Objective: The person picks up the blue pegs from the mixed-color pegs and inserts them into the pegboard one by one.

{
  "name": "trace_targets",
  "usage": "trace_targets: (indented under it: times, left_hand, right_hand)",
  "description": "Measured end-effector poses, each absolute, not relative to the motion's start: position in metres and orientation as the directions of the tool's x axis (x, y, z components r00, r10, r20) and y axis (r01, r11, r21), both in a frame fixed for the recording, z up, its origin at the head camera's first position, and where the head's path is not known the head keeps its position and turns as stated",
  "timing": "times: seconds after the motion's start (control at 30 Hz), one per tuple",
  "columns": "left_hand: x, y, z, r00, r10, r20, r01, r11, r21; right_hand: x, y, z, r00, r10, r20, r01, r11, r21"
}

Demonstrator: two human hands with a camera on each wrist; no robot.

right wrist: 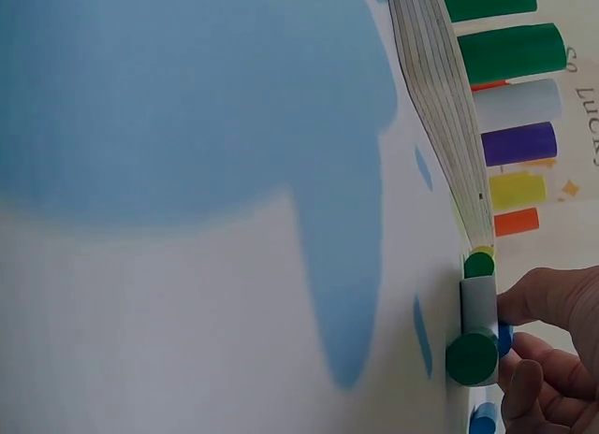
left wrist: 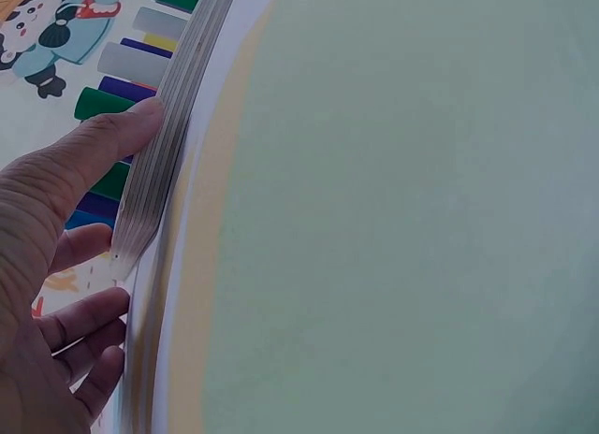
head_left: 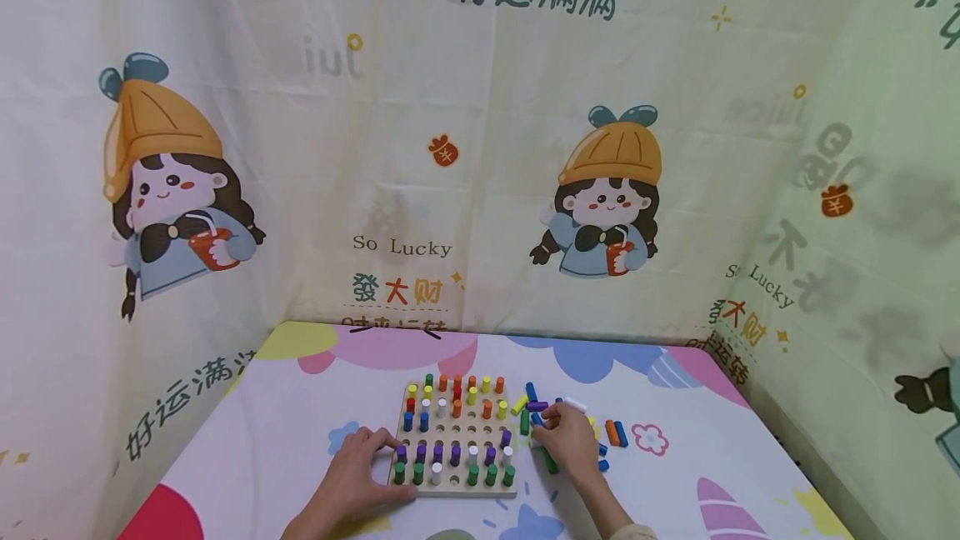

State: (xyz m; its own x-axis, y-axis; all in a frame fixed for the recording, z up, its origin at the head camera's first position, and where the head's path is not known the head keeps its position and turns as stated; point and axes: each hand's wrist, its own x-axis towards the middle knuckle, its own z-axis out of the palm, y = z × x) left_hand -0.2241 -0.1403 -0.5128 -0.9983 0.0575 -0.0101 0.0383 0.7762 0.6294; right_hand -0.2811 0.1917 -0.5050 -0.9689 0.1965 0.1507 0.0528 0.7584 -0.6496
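A wooden pegboard (head_left: 465, 490) with rows of coloured pegs lies on the table. My left hand (head_left: 351, 473) holds its near left corner; in the left wrist view the thumb (left wrist: 140, 121) lies on the front edge and the index finger touches by the corner, while the other fingers spread apart. To the right of the board, my right hand (head_left: 570, 437) pinches a blue peg (right wrist: 505, 339) between thumb and fingers, over a pile of loose pegs. A white peg (right wrist: 479, 303) and a green peg (right wrist: 472, 359) lie just beside those fingertips. The hand hides part of the pile.
Loose pegs, including an orange peg (head_left: 612, 433) and a purple peg (head_left: 537, 407), lie around the right hand. Empty holes show mostly in the board's middle rows. A patterned cloth (head_left: 300, 407) covers the table, and printed curtains (head_left: 487, 190) hang behind and at both sides.
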Motion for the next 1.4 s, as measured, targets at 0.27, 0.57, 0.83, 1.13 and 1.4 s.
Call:
trace_targets:
  times: [0.27, 0.57, 0.83, 1.13, 1.4]
  left_hand:
    - [-0.224, -0.141, -0.512, -0.998, 0.066, -0.007, 0.047, 0.777, 0.627]
    - [-0.223, -0.141, -0.513, -0.998, 0.065, -0.007, 0.045, 0.772, 0.635]
    - [-0.223, -0.141, -0.516, -0.998, 0.064, -0.002, 0.048, 0.773, 0.633]
    - [-0.224, -0.14, -0.515, -0.998, 0.063, -0.01, 0.043, 0.777, 0.629]
    - [-0.222, -0.14, -0.514, -0.998, 0.065, 0.003, 0.053, 0.78, 0.624]
  right_hand:
    - [-0.276, 0.189, -0.5, -0.966, 0.201, 0.16, 0.045, 0.745, -0.666]
    - [-0.272, 0.184, -0.496, -0.959, 0.193, 0.209, -0.002, 0.73, -0.683]
    - [-0.265, 0.178, -0.488, -0.955, 0.173, 0.24, -0.048, 0.71, -0.702]
    - [-0.26, 0.172, -0.482, -0.955, 0.152, 0.254, -0.077, 0.701, -0.709]
    - [-0.258, 0.168, -0.481, -0.955, 0.104, 0.278, -0.136, 0.68, -0.721]
